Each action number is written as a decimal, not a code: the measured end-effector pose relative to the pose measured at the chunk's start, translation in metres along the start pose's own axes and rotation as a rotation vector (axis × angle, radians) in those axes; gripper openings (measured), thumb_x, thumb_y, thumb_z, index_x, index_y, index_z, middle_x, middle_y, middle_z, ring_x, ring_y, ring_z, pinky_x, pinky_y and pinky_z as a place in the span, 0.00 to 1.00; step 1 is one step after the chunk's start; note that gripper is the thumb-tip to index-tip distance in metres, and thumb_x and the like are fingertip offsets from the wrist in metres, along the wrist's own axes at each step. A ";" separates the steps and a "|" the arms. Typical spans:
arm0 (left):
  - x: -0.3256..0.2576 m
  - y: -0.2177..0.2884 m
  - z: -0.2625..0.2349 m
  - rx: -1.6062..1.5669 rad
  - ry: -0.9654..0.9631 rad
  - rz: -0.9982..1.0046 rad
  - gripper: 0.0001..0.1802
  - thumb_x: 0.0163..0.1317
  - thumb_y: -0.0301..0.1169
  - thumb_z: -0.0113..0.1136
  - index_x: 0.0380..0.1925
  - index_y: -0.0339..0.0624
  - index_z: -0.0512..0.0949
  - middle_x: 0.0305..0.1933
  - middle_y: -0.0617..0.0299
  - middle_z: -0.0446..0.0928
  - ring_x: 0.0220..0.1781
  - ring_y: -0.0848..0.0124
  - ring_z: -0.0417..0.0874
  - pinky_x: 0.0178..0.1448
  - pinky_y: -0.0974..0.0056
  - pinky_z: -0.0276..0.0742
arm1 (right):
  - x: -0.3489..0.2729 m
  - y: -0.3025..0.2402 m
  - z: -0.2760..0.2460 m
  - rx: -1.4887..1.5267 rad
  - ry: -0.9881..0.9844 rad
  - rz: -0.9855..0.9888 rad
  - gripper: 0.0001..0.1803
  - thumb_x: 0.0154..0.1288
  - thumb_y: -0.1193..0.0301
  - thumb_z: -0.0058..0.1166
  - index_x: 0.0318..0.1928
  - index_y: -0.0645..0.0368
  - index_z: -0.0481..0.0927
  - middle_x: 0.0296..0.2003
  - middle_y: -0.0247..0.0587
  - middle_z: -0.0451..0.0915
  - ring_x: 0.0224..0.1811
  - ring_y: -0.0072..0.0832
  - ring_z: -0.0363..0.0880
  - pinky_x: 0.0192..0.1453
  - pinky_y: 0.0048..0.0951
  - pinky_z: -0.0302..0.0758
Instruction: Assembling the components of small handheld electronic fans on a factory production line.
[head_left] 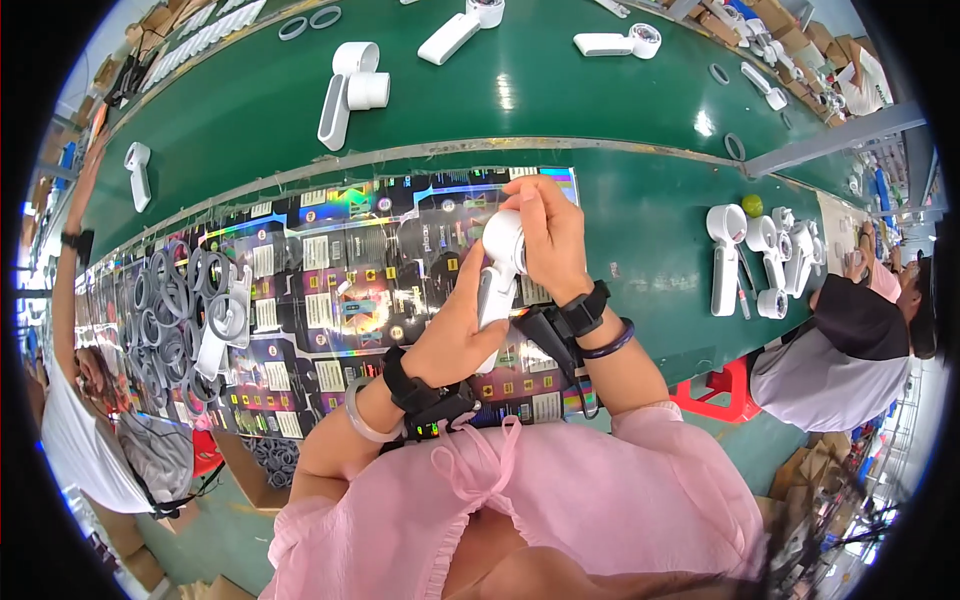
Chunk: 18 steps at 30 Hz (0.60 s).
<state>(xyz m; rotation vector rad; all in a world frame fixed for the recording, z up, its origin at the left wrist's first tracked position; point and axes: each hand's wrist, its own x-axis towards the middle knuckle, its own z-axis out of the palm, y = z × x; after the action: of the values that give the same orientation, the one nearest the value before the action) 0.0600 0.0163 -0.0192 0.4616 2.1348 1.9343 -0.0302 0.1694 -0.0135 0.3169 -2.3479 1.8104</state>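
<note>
At grn bench, clasping wht handheld unit by handle w/ L grip, over printed sheet. W/ R grip curled at round head; can't tell if pinching. Near gry rings L, more wht units R.

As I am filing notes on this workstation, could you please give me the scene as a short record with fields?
Left hand: holds a white handheld device by its handle
Right hand: at the device's round head; exact grip hidden
Under the hands: glossy patterned sheet on a green tabletop
To the left: pile of gray rings, a white device at its right edge
To the right: group of white devices, yellow-green ball
Others: one person at each side
</note>
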 end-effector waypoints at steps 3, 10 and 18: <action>-0.002 0.004 -0.001 -0.163 -0.047 -0.172 0.48 0.56 0.23 0.57 0.72 0.31 0.40 0.69 0.45 0.56 0.70 0.57 0.60 0.72 0.62 0.54 | -0.006 0.001 -0.001 -0.006 -0.038 0.004 0.13 0.72 0.66 0.48 0.43 0.63 0.81 0.33 0.39 0.83 0.34 0.20 0.78 0.38 0.23 0.73; -0.001 0.014 -0.007 -0.850 -0.128 -0.410 0.44 0.55 0.23 0.55 0.71 0.41 0.47 0.47 0.52 0.73 0.31 0.62 0.81 0.20 0.61 0.80 | -0.003 -0.002 -0.017 0.077 -0.392 -0.182 0.11 0.64 0.75 0.55 0.45 0.63 0.83 0.45 0.46 0.84 0.45 0.31 0.81 0.49 0.29 0.76; -0.002 0.029 -0.019 -0.843 -0.253 -0.319 0.46 0.52 0.23 0.58 0.71 0.41 0.48 0.47 0.56 0.73 0.35 0.68 0.81 0.34 0.66 0.79 | -0.007 -0.030 -0.027 -0.016 -0.363 -0.331 0.09 0.60 0.77 0.56 0.40 0.64 0.84 0.45 0.48 0.84 0.46 0.36 0.84 0.51 0.33 0.78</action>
<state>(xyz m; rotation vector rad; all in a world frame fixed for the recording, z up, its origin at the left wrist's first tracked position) 0.0576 0.0006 0.0110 0.1641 1.0137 2.1906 -0.0155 0.1891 0.0195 1.0426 -2.3428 1.6852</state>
